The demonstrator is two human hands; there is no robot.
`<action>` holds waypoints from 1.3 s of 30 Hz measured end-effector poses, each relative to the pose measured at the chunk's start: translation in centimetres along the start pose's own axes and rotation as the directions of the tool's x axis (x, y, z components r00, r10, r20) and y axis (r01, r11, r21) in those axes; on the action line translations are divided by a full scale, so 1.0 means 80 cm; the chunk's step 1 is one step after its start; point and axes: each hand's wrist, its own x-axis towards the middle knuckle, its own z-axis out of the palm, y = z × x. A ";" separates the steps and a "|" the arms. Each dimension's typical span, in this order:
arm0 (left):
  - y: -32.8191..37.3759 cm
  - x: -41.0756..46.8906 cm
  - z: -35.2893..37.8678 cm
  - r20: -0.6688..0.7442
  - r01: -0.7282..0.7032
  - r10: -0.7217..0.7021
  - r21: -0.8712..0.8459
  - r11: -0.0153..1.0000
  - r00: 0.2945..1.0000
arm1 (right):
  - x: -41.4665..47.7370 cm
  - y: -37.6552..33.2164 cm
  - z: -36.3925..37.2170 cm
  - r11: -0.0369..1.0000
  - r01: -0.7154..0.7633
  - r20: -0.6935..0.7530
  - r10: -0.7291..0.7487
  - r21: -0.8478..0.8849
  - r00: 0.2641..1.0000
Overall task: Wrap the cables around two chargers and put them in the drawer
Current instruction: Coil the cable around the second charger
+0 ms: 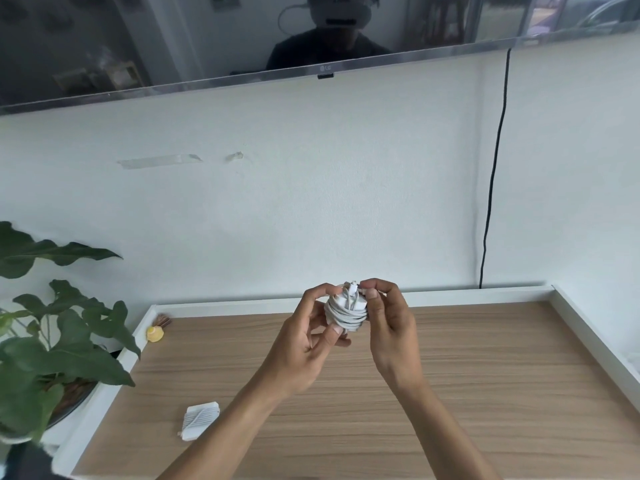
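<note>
Over the wooden worktop (450,393) both hands — left hand (308,344), right hand (389,327) — gripped the wrapped charger (346,311); if the untucked cable end slipped, the coil could unwind.

Soft, even daylight, moderately bright, gives the white wall (311,202) a cool blue-grey cast. Shadows are faint, with only a pale one at the near edge of the wrapped charger (201,420) on the desk (485,375). The dark television screen (173,46) at the far top mirrors the room, with brighter patches toward its right end. Wide-angle distortion bows the screen's lower edge and splays the desk rims. The plant leaves (52,341) at near left are soft, and fine detail is mildly smeared throughout.
</note>
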 end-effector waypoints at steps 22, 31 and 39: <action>0.007 0.017 0.007 -0.055 0.014 -0.022 -0.147 0.989 0.998 | 0.017 -0.019 -0.022 0.973 -0.169 0.030 0.166 0.155 0.986; -0.005 0.011 0.036 -0.145 0.127 -0.183 -0.331 0.935 0.972 | 0.018 0.010 -0.006 0.969 -0.248 -0.188 0.245 0.006 0.951; -0.014 0.008 0.037 -0.230 0.030 -0.040 -0.047 0.998 0.972 | 0.018 0.017 -0.011 0.909 -0.401 -0.143 0.415 0.113 0.899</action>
